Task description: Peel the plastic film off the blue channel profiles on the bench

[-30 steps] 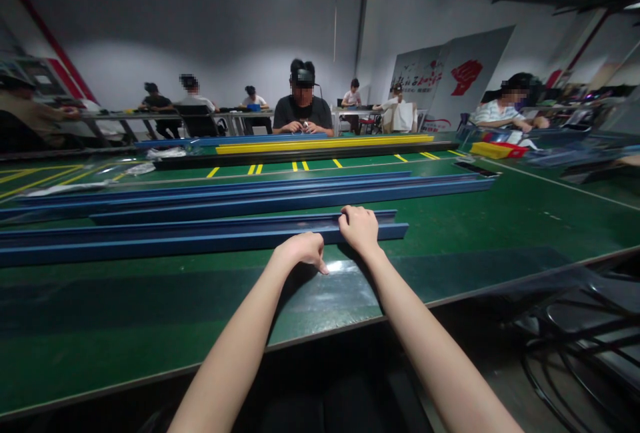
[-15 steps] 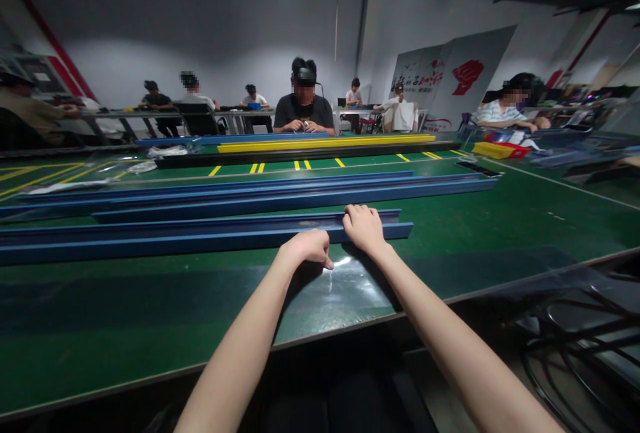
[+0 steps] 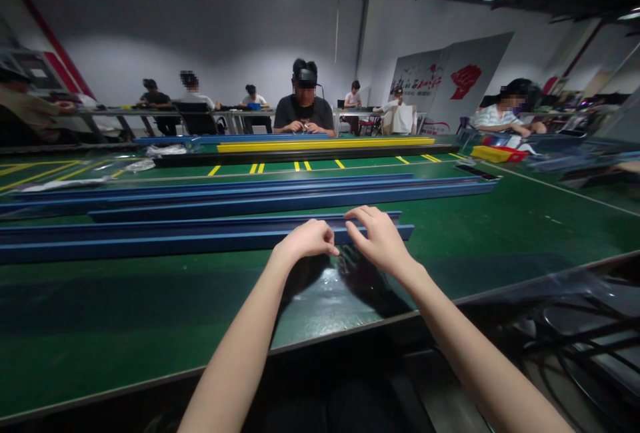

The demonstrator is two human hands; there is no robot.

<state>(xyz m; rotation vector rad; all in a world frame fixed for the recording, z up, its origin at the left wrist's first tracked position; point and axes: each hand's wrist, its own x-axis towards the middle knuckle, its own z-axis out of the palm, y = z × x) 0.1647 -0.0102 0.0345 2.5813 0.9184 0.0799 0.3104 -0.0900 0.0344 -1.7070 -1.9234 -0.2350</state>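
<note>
A long blue channel (image 3: 150, 241) lies across the green table, its right end just past my hands. My left hand (image 3: 311, 238) is at its near side, fingers curled and closed; what they hold, if anything, is too small to make out. To the right, my right hand (image 3: 377, 236) has its thumb and fingers apart over the channel's right part, with nothing visible between them. Under both hands a clear plastic film (image 3: 320, 300) reflects light along the table's near edge.
More blue channels (image 3: 300, 203) lie just behind. Farther back are a yellow strip (image 3: 325, 145), a black strip (image 3: 210, 158), a phone (image 3: 477, 172) and a yellow tray (image 3: 493, 154). A person (image 3: 303, 110) sits opposite; others sit around the room.
My right hand has opened its fingers and shifted slightly right and nearer. My left hand has moved a little up and right, still curled.
</note>
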